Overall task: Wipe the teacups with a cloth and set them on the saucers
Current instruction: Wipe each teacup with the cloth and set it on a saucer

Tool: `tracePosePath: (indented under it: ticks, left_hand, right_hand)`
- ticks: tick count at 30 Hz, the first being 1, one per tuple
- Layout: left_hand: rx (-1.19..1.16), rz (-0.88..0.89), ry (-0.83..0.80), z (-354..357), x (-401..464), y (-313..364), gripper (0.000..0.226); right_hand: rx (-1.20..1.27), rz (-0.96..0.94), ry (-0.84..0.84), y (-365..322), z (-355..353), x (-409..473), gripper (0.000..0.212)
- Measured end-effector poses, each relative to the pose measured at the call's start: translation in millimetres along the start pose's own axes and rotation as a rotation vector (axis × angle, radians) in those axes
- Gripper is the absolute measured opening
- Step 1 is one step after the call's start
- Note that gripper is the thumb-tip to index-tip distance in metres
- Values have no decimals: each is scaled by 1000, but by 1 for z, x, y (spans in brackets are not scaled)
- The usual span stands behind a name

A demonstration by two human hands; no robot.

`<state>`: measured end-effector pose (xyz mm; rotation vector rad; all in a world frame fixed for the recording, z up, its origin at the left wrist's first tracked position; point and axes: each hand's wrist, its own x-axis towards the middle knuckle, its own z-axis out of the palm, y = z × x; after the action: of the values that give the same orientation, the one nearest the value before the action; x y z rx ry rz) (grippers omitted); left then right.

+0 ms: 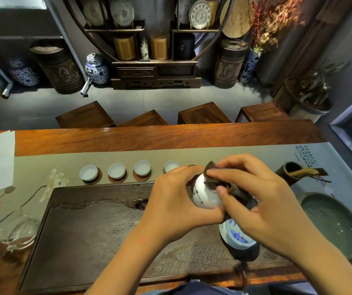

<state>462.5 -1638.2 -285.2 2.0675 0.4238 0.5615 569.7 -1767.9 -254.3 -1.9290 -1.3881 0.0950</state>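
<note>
Four stools (145,119) (wooden) behind table (171,137)

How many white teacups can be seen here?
5: four sit on saucers in a row behind the dark tray, and one is held in the hands. The hands may hide more.

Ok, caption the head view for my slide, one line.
Left hand holds a white teacup while the right hand rubs it with a dark cloth; four teacups already sit on saucers.
</note>
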Motion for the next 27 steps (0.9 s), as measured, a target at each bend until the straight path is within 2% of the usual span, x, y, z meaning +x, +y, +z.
tracePosePath:
  ticks: [4, 9, 18, 22, 24, 27]
  left_hand:
    - [34, -23, -47, 1, 2, -2, 41]
    - [49, -38, -63, 0, 8, -5, 34]
    - [88, -32, -27, -2, 10, -7, 42]
    - [116, -53, -22, -2, 8, -8, 47]
    - [128, -59, 10, -6, 9, -11, 47]
    - [145, -62, 27, -14, 10, -14, 51]
  right_hand:
    - [-126, -81, -39, 3, 2, -1, 37]
    - [-204, -160, -87, 6, 3, 4, 35]
    - [-192, -175, -129, 5, 3, 9, 24]
    - [-11, -123, -154, 10, -7, 13, 19]
    - [85, -73, -109, 13, -14, 16, 17]
    - [127, -40, 52, 14, -20, 22, 16]
